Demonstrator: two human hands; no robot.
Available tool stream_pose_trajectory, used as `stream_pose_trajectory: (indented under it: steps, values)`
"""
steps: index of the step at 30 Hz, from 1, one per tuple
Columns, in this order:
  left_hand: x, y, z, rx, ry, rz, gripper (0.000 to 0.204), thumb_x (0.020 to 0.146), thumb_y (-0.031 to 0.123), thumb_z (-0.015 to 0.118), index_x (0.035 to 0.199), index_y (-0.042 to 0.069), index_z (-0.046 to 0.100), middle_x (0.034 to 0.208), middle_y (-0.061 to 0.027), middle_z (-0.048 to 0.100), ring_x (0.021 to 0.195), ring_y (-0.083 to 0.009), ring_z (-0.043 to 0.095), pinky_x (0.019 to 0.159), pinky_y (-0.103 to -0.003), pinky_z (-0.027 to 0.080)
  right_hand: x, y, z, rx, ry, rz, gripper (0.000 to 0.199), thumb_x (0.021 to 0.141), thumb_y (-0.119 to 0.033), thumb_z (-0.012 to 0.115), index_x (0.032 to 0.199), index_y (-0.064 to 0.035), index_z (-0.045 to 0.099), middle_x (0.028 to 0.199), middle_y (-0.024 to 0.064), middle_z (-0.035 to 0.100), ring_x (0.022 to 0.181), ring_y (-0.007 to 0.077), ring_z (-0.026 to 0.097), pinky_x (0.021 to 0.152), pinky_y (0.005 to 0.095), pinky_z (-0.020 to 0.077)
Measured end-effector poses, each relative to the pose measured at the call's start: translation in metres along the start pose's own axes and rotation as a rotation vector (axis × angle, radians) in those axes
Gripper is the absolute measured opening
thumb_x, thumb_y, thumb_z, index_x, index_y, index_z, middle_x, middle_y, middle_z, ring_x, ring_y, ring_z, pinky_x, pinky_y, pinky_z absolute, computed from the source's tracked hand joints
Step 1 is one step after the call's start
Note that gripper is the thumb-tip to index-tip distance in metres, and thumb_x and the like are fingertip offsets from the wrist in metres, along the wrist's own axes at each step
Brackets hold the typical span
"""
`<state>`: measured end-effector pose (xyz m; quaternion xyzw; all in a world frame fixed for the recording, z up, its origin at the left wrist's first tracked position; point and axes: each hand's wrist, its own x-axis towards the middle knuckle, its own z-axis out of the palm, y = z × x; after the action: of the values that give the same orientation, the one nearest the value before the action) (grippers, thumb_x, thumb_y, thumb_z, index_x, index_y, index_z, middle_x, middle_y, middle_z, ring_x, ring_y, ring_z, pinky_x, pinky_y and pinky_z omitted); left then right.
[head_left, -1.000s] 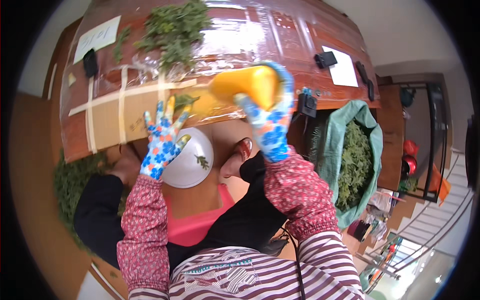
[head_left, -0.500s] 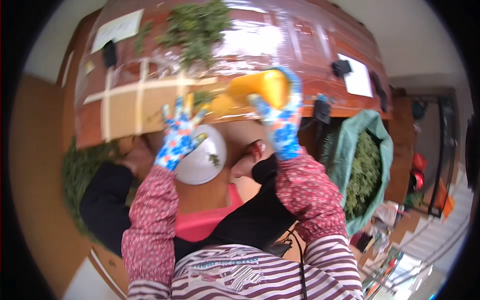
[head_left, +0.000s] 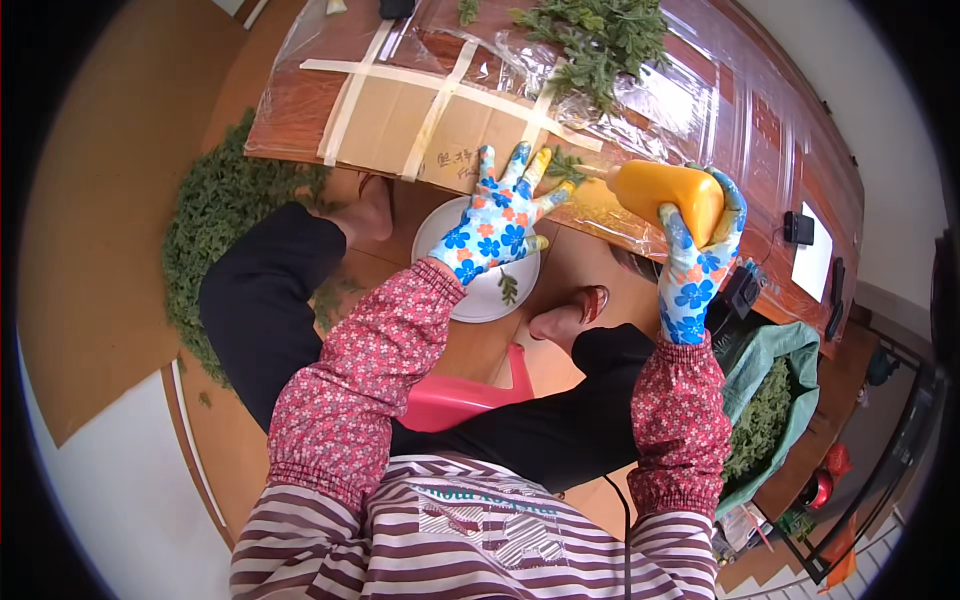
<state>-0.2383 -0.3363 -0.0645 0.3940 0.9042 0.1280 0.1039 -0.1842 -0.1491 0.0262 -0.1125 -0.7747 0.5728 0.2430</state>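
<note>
My right hand (head_left: pixel 705 240), in a flowered glove, is wrapped round a yellow squeeze bottle (head_left: pixel 668 192). The bottle lies nearly level, its thin nozzle pointing left at a small green sprig (head_left: pixel 566 165) by the table's near edge. My left hand (head_left: pixel 500 215), gloved alike with yellow-stained fingertips, is spread with its fingers apart. Those fingertips rest over the edge of the taped cardboard (head_left: pixel 400 125), just left of the sprig. Below that hand, a white round plate (head_left: pixel 470 300) carries another small sprig (head_left: pixel 508 289).
A heap of green sprigs (head_left: pixel 600 40) lies farther back on the plastic-covered wooden table (head_left: pixel 765 130). More greenery (head_left: pixel 210 240) is piled on the floor at left. A green sack (head_left: pixel 803 400) of greenery stands at right. A pink stool (head_left: pixel 465 398) is beneath me.
The whole view has shifted, with the table now farther right and higher. The bottle's nozzle now shows beside the sprig. My left hand remains spread at the table edge; my right still holds the bottle.
</note>
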Motion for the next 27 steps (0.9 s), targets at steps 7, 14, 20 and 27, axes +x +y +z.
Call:
stream_pose_trajectory:
  steps: [7,14,20,27]
  values:
    - [0.001,-0.004,0.013,0.033,0.051,0.008,0.068,0.073,0.044,0.064,0.134,0.022,0.042,0.143,-0.0205,0.023,0.134,-0.0382,0.015,0.101,-0.066,0.004,0.007,-0.001,0.007,-0.005,0.008,0.009,0.056,0.068,0.002,0.072,0.118,-0.0048,0.046,0.113,0.0068,0.05,0.105,0.0169,0.049,0.093,0.0288,0.0404]
    - [0.0,-0.005,0.02,0.029,0.138,0.031,0.067,0.072,0.042,0.065,0.132,0.022,0.043,0.142,-0.0204,0.025,0.133,-0.0386,0.018,0.102,-0.065,0.005,0.006,0.001,0.01,-0.014,-0.016,-0.028,0.048,0.075,-0.001,0.067,0.118,-0.0032,0.046,0.115,0.008,0.05,0.107,0.0172,0.048,0.095,0.0293,0.0385]
    - [-0.001,-0.003,0.009,-0.041,0.071,0.013,0.073,0.067,0.018,0.06,0.136,0.023,0.038,0.143,-0.0207,0.023,0.135,-0.0368,0.015,0.104,-0.062,0.006,0.007,0.002,0.01,-0.023,-0.016,-0.022,0.047,0.074,0.001,0.067,0.117,-0.003,0.047,0.114,0.0078,0.051,0.106,0.017,0.049,0.095,0.0289,0.0388]
    - [0.0,-0.004,0.017,0.028,0.127,0.028,0.066,0.073,0.041,0.065,0.132,0.022,0.043,0.143,-0.021,0.024,0.133,-0.039,0.017,0.101,-0.067,0.005,0.006,0.002,0.007,-0.003,0.006,-0.006,0.052,0.068,0.004,0.071,0.115,-0.0047,0.048,0.112,0.0075,0.052,0.104,0.0173,0.05,0.092,0.0293,0.0417]
